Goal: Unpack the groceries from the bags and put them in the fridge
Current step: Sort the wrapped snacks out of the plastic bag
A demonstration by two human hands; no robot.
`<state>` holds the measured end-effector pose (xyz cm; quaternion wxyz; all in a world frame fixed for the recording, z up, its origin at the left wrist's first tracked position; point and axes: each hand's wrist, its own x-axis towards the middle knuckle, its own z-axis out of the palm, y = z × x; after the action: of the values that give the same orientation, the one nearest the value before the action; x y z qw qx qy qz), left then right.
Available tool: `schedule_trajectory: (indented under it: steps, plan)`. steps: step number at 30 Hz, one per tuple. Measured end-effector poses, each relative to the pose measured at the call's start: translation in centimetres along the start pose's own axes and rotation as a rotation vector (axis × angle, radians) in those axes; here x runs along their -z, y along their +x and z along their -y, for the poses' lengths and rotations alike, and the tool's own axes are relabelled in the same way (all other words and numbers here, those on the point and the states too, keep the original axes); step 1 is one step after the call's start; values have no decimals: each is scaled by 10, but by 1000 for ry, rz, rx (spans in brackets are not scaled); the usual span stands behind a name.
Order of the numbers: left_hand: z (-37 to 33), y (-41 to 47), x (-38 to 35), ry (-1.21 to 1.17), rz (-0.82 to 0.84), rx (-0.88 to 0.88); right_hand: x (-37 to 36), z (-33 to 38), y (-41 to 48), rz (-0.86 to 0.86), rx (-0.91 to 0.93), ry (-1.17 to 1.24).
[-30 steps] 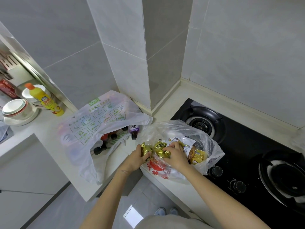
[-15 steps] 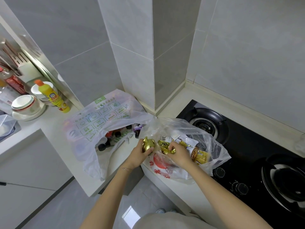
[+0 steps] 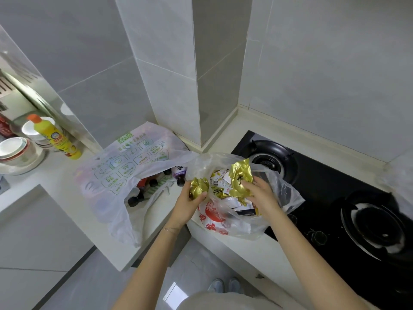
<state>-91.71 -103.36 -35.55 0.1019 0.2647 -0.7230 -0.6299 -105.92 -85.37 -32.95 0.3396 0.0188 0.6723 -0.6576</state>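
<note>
A second ago both hands were down in the mouth of the clear bag [image 3: 283, 193], sorting among the gold packs. Since then the left hand [image 3: 190, 204] has come out to the bag's left edge with a small gold pack [image 3: 199, 186] gripped in curled fingers. The right hand [image 3: 262, 195] has pulled a bigger, crumpled gold pack [image 3: 241, 177] up out of the heap. That pack now stands above the other packets, its top level with the bag's rim, pinched at its lower right side between thumb and fingers.

So two items look free of the bag and ready to carry, one per hand, though neither is over the desk [image 3: 51, 175] yet. More packets, white and gold, lie in the bag between and under the two hands, so this bag is far from empty. The printed bag [image 3: 125, 166], just left of the left hand, shows dark-capped bottles [image 3: 145, 184] in its open mouth, untouched by either hand.

The clear bag sits at the desk corner, its right side lapping onto the hob [image 3: 330, 186]. The fridge is not in view, so I judge the next step to be a turn away from the desk with both packs, or setting them down to take more
</note>
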Motion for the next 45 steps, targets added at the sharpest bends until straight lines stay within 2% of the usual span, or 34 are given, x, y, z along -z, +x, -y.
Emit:
schedule_trajectory:
  steps: [3,6,11,16,20,28,37,45]
  plan:
    - [-2,-3,2,55,-43,-29,-6,-3,-12,86,-29,154]
    - [-11,-13,6,113,-136,-11,-12,-4,-23,160,-15,211]
    - [-37,-44,14,-62,-218,-74,-16,2,-37,250,35,107]
    - [-54,-85,12,-208,-368,-83,-12,10,-55,368,86,-74]
    - [-56,-129,-11,-358,-550,-50,-4,20,-74,502,88,-128]
    - [-55,-244,-53,-483,-894,-24,-27,4,-125,827,49,-167]
    - [-51,-407,-69,-462,-1383,0,-76,-45,-235,1264,8,-337]
    - [-34,-545,-135,-478,-1735,35,-59,-103,-363,1565,59,-484]
